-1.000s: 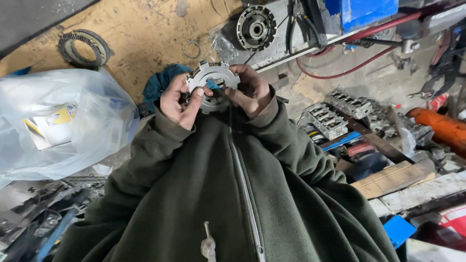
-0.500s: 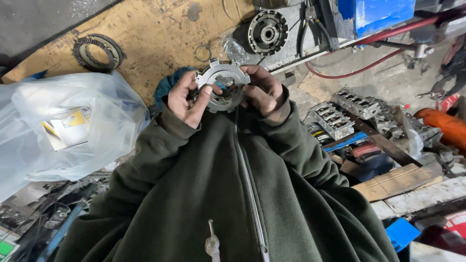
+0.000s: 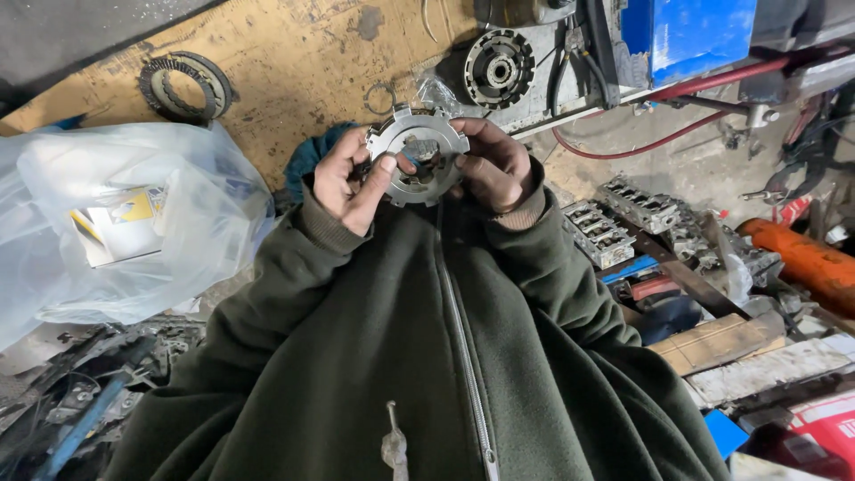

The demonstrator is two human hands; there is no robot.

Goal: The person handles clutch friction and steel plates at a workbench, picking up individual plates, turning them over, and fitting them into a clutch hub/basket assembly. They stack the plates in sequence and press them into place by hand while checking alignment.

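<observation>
Both hands [image 3: 419,174] around notched disc [image 3: 419,153]

A worn yellow board [image 3: 294,62] carries the loose parts. A stack of toothed rings [image 3: 185,85] lies toward its left end, a thin snap ring [image 3: 381,96] right of the stack, and a blue rag [image 3: 312,156] below that ring.

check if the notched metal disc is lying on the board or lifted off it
Lifted off it. The notched metal disc is held in the air between the left hand and right hand, above the yellow board.
</observation>
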